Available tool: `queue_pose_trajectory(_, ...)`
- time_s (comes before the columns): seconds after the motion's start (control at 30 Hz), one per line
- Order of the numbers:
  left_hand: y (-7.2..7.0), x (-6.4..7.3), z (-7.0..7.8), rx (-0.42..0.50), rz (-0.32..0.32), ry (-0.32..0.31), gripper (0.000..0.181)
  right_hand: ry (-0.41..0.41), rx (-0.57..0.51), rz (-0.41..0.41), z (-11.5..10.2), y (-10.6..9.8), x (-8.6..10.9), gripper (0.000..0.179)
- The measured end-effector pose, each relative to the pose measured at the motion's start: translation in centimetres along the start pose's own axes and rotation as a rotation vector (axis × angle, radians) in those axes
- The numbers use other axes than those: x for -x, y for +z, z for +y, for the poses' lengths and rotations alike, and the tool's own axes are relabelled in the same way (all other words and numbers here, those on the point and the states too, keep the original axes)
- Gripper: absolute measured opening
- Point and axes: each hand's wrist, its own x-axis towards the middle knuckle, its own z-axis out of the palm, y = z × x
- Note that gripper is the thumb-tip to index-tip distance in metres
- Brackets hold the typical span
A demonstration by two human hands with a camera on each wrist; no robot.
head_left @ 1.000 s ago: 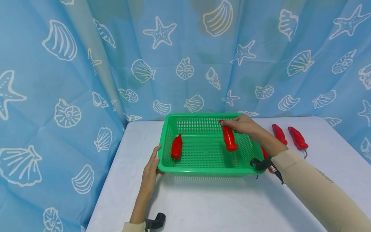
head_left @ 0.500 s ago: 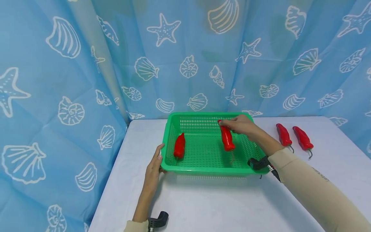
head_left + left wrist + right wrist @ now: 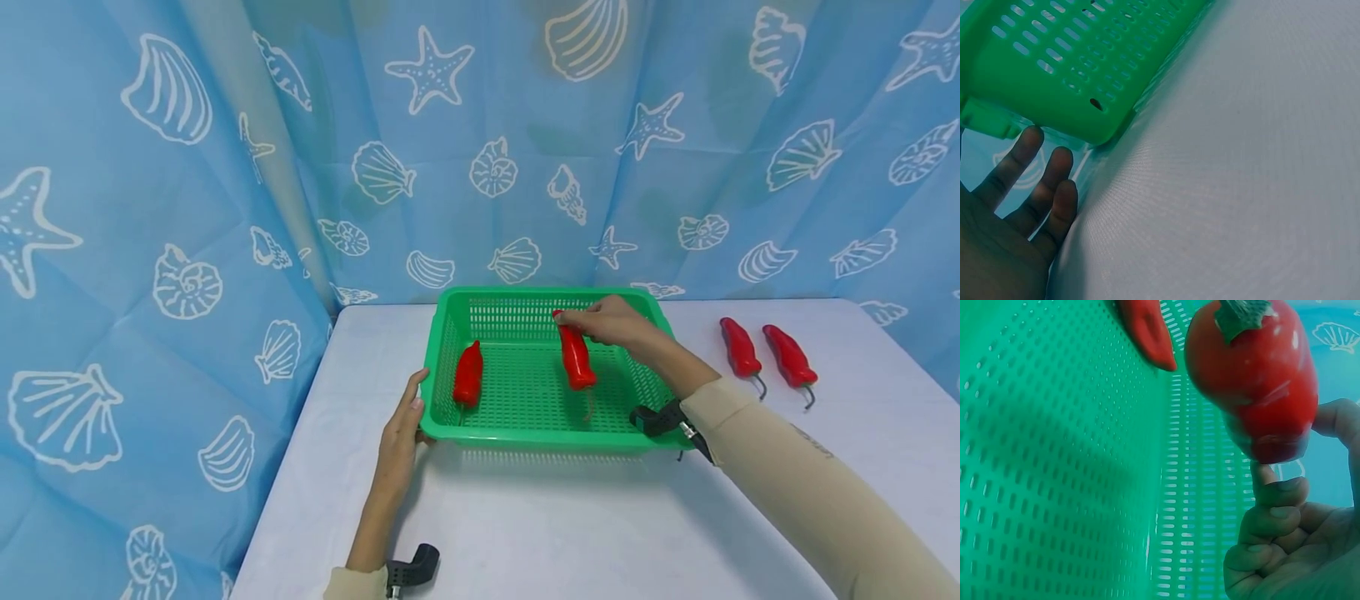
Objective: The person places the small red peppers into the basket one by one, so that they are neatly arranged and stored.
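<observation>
My right hand (image 3: pixel 611 321) pinches a red chili pepper (image 3: pixel 576 360) by its tip, over the green basket (image 3: pixel 543 435). The pepper hangs with its stem down; in the right wrist view its green-capped end (image 3: pixel 1254 362) faces the camera. A second red pepper (image 3: pixel 468 377) lies in the basket's left part. At the basket's left end my left hand (image 3: pixel 397 437) rests against the rim. Seen from the left wrist, its fingers (image 3: pixel 1057 165) are fairly straight, close to the basket's corner.
Two more red peppers (image 3: pixel 741 348) lie on the white table (image 3: pixel 555 533) right of the basket, side by side. A dark stem tip shows under the basket's right front corner, the rest hidden. A blue shell-patterned curtain (image 3: pixel 450 208) stands behind and along the left.
My right hand has moved a little left over the basket with the pepper. The left hand stays at the basket's rim. The head view has shifted slightly.
</observation>
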Motion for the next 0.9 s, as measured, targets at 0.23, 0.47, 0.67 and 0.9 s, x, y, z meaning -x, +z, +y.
queue_pose_trajectory(0.23, -0.1, 0.0, 0.4, 0.007, -0.002, -0.001, 0.045, 0.008, -0.007, -0.021, -0.6, 0.9, -0.9, 0.046)
queue_pose_trajectory(0.47, -0.1, 0.0, 0.3, 0.001, 0.0, -0.003, 0.044, -0.004, -0.01, -0.05, -0.8, 2.0, -1.7, 0.046)
queue_pose_trajectory(0.67, -0.1, 0.0, 0.2, 0.005, -0.002, -0.002, 0.044, 0.0, -0.04, -0.07, -0.8, 3.0, -2.3, 0.049)
queue_pose_trajectory(0.9, -0.2, 0.1, 0.5, -0.035, 0.01, -0.005, 0.045, 0.033, -0.027, -0.076, -0.9, 4.2, -3.0, 0.046)
